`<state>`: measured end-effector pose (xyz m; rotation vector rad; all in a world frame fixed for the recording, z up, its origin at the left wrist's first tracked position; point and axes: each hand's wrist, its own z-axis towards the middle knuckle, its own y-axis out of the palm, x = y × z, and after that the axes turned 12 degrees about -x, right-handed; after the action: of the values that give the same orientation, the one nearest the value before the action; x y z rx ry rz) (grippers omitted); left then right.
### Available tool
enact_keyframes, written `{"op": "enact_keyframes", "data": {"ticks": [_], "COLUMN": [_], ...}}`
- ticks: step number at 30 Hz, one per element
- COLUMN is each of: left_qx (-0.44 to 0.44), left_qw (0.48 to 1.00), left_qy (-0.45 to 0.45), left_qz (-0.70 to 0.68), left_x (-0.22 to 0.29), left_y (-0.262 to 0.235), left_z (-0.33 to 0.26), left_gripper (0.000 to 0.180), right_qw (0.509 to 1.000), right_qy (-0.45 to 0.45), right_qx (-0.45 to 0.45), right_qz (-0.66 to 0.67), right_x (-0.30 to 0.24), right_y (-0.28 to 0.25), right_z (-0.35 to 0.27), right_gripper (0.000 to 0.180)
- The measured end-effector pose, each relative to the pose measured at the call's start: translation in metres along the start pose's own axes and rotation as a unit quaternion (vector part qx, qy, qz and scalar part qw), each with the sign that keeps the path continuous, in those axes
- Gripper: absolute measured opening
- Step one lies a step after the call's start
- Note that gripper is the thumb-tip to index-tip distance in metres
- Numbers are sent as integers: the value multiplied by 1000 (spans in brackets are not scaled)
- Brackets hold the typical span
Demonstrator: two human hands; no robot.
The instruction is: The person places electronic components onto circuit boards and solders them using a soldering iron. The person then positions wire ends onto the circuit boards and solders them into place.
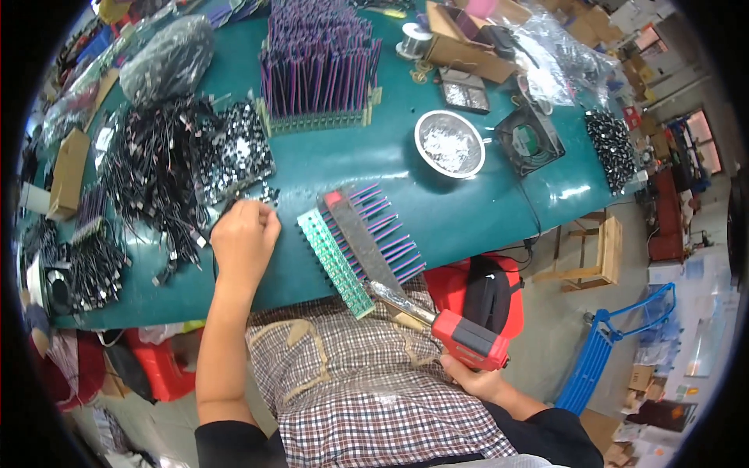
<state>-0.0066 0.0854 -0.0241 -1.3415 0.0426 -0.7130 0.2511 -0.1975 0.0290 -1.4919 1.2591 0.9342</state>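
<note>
My left hand is closed at the edge of a pile of black cables with small metal connectors. A thin black cable runs from its fingertips down beside the wrist; the fingers partly hide it. My right hand grips a red-and-black soldering gun from below. The gun's metal shaft points left, its tip close to a green circuit board strip. This strip lies slanted near the table's front edge, purple and black wires fanning out to its right. Across the wires rests a dark grey metal bar.
Behind stand many wired board strips. A metal bowl of shiny bits sits next to a black fan; a solder spool and cardboard box lie farther back. Small black parts are heaped at right, a red stool below.
</note>
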Motion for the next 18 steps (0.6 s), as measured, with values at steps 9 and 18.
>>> {"op": "enact_keyframes", "data": {"ticks": [9,18], "left_qx": [-24,-34], "left_qw": [954,916], "left_qy": [-146,-170], "left_qz": [-259,-361], "left_x": [15,29], "left_y": [-4,-2], "left_z": [-13,-43], "left_gripper": [7,6], "right_qw": [999,1000], "right_qy": [-40,-28], "right_qx": [-3,0], "right_qz": [20,5], "right_x": [-11,0], "right_y": [-3,3], "right_z": [14,5], "right_gripper": [8,9]}}
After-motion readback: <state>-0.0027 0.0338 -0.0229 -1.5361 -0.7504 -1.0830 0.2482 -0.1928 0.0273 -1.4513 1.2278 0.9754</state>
